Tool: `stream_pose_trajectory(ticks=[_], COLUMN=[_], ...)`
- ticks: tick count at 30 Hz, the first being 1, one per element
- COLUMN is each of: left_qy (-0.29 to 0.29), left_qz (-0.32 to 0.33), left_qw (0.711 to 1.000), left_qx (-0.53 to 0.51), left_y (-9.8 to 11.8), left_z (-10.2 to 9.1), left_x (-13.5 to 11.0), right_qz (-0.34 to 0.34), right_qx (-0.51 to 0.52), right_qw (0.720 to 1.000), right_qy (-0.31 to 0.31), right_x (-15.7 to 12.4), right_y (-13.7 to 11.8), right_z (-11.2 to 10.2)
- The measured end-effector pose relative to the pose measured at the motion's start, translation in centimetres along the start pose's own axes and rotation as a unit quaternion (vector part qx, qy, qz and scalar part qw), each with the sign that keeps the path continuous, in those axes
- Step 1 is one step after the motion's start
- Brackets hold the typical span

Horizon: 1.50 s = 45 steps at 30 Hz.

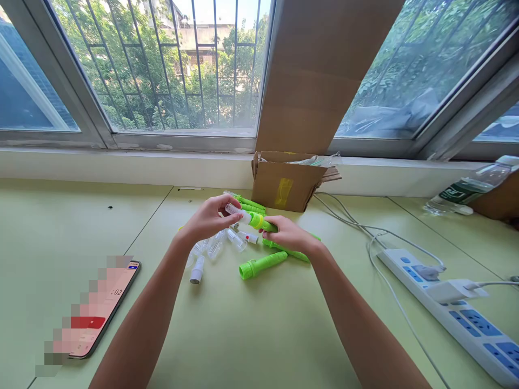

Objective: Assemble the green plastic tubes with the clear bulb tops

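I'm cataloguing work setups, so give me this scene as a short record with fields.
Left grip: holds clear tube
Right grip: holds green tube
Held tubes: end to end; whether joined, unclear
Loose nearby: green pieces, clear pieces
Surface: table
Far left: phone
Far right: power strip, bottle
Behind: box

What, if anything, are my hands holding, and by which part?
Your left hand pinches a clear plastic piece by its sides; your right hand grips a green tube near the end away from that piece.

Clear piece point(233, 209), green tube point(259, 221), end-to-end
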State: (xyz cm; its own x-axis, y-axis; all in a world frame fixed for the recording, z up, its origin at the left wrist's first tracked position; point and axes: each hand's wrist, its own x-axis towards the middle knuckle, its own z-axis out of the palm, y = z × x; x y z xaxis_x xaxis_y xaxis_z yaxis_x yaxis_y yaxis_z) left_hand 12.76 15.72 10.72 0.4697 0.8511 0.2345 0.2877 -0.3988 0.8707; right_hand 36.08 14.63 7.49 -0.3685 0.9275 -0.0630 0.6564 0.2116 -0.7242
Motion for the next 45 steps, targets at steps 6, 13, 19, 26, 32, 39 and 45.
stream_pose_trajectory(ticks=[6, 13, 19, 26, 32, 39, 45], left_qy=[-0.001, -0.031, -0.043, -0.034, -0.022, -0.067, -0.097], left_qz=[-0.004, -0.005, 0.0, 0.011, 0.009, 0.013, 0.023], left_qw=[1.0, 0.999, 0.999, 0.999, 0.999, 0.995, 0.954], left_qx=[-0.011, -0.015, 0.011, 0.024, 0.027, 0.077, 0.282], left_y=[0.0, -0.2, -0.9, -1.0, -1.1, -1.6, -4.4], left_z=[0.1, 0.5, 1.6, 2.5, 2.4, 1.6, 2.2], left_x=[0.1, 0.0, 0.4, 0.6, 0.5, 0.3, 0.7], right_qz=[0.014, -0.009, -0.005, -0.001, 0.013, 0.023, 0.019], right_qx=[-0.011, -0.001, -0.029, -0.024, -0.007, 0.015, 0.013], right_qw=[1.0, 1.0, 0.999, 0.998, 0.999, 0.999, 1.0], right_qy=[-0.017, -0.021, -0.031, -0.054, -0.04, -0.028, -0.018], right_x=[-0.3, -0.3, -0.2, -0.1, 0.0, 0.0, -0.1], right_y=[-0.1, -0.4, 0.1, 0.1, 0.3, 1.1, 0.8], right_z=[0.0, 0.1, 0.0, 0.0, -0.1, -0.6, -0.5])
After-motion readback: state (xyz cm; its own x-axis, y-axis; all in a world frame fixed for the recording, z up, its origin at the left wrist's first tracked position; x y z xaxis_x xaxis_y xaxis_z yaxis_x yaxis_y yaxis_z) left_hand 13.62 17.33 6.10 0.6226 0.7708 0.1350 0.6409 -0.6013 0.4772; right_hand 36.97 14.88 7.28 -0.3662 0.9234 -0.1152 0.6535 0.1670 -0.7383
